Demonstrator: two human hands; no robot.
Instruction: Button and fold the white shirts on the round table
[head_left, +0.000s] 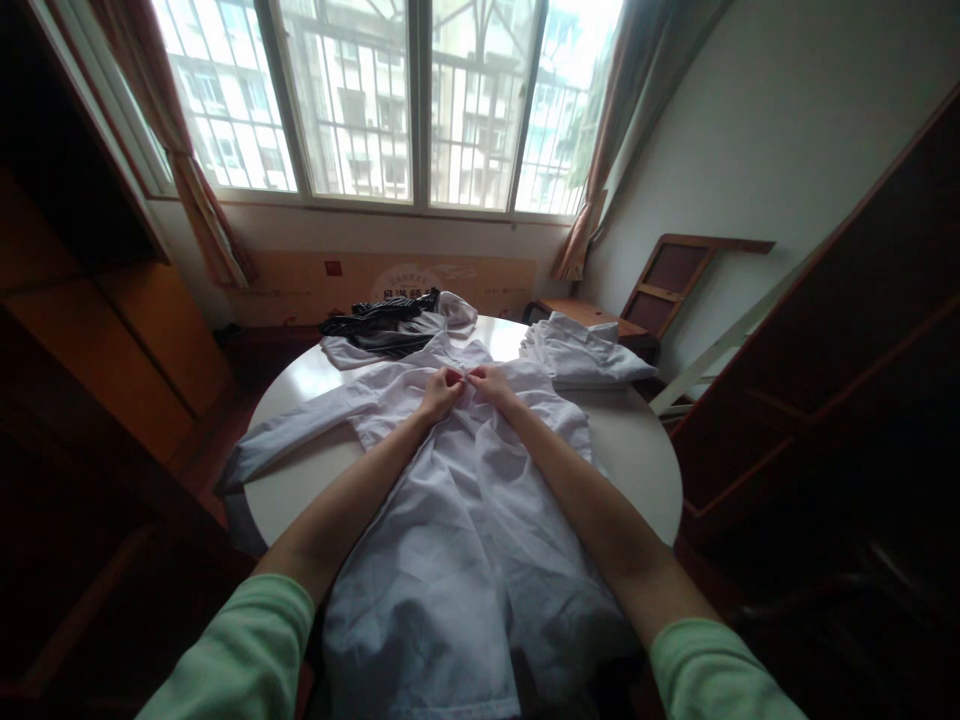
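A white long-sleeved shirt (450, 510) lies spread on a round white table (652, 470), its collar toward the window and its hem hanging over the near edge. One sleeve stretches out to the left and droops off the table. Near the collar, my left hand (444, 390) pinches the front edge of the shirt. Close beside it, almost touching, my right hand (487, 382) pinches the opposite front edge. Whether a button sits between the fingertips is too small to make out.
A stack of folded white clothes (577, 350) rests at the table's back right. Dark striped and pale clothes (390, 325) are heaped at the back left. Beyond stand a wooden chair (660, 290) and a flat printed cardboard box (300, 290) below the window.
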